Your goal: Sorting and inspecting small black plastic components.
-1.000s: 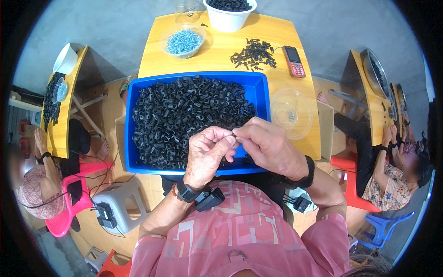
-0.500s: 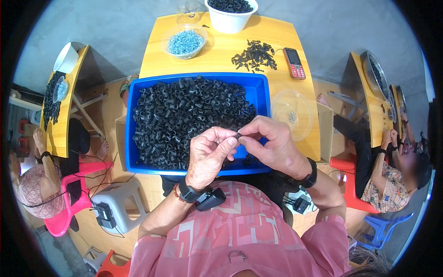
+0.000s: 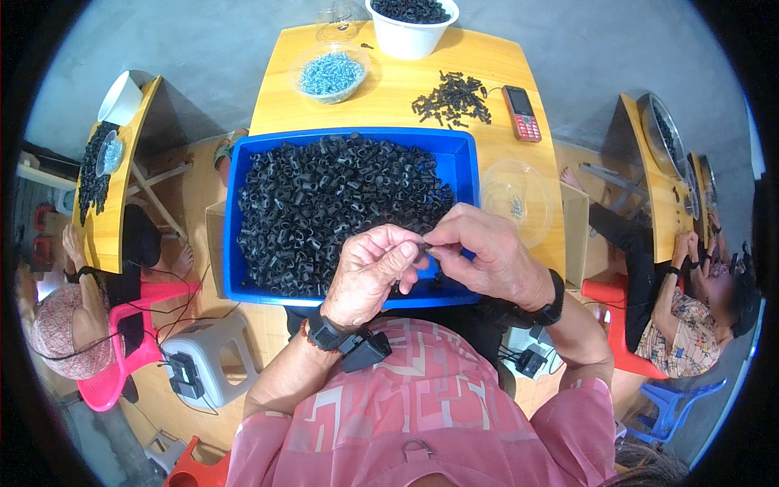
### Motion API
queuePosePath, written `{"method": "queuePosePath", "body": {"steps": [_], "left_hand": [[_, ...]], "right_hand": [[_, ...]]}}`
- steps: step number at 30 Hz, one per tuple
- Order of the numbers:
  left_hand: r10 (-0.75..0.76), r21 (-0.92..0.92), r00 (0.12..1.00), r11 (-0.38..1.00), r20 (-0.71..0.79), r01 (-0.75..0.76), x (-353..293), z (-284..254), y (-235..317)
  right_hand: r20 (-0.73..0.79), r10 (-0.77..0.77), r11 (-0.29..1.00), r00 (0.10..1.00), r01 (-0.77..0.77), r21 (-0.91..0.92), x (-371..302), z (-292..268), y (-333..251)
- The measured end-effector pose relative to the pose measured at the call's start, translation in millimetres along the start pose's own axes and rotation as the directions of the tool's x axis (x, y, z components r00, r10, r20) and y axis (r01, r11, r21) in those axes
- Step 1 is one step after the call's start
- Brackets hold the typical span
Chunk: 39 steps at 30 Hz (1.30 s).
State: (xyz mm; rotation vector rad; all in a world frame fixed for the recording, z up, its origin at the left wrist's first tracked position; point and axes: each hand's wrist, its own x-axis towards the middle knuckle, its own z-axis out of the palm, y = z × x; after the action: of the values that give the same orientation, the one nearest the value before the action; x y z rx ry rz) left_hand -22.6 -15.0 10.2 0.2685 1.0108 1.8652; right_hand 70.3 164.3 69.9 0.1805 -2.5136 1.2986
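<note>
My left hand (image 3: pixel 375 264) and my right hand (image 3: pixel 485 250) meet fingertip to fingertip over the near right part of a blue tray (image 3: pixel 461 162). Between the pinched fingers is a small dark plastic piece (image 3: pixel 423 246), mostly covered by them. Both hands appear to grip it, the left from one side, the right from the other. Below and to the left, the tray is heaped with small black plastic clips (image 3: pixel 333 203). The bare blue bottom shows at the tray's right end.
Beyond the tray are a bowl of bluish screws (image 3: pixel 331 75), a white tub (image 3: pixel 412 36) of black parts, loose black pieces (image 3: pixel 454 99) and a red phone (image 3: pixel 521 112). A clear bowl (image 3: pixel 517 199) stands right of the tray. Other people sit at tables on both sides.
My right hand has turned slightly and its fingers have shifted on the small piece. The left hand keeps its pinch. The whole view has moved a little.
</note>
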Motion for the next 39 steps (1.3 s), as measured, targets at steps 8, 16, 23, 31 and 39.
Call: {"method": "queuePosePath", "body": {"steps": [8,16,23,31,39], "left_hand": [[-0.098,-0.079,0.994,0.992,0.039,0.100,0,1,4],[-0.088,-0.090,0.996,0.992,0.026,0.090,1,2,3],[-0.046,-0.062,0.999,0.997,0.014,0.047,1,3,2],[0.000,-0.055,1.000,0.998,-0.008,0.000,1,4,2],[0.046,-0.027,0.999,0.999,-0.016,-0.046,2,2,-3]], "right_hand": [[0.040,-0.064,0.997,0.997,0.066,-0.041,-2,-1,-3],[-0.065,0.026,0.997,0.998,-0.022,0.072,-7,8,-4],[-0.068,0.264,0.913,0.962,-0.227,0.338,-10,12,2],[-0.173,0.210,0.961,0.962,-0.170,0.217,-13,19,6],[-0.161,0.179,0.972,0.971,-0.150,0.180,-12,18,6]]}}
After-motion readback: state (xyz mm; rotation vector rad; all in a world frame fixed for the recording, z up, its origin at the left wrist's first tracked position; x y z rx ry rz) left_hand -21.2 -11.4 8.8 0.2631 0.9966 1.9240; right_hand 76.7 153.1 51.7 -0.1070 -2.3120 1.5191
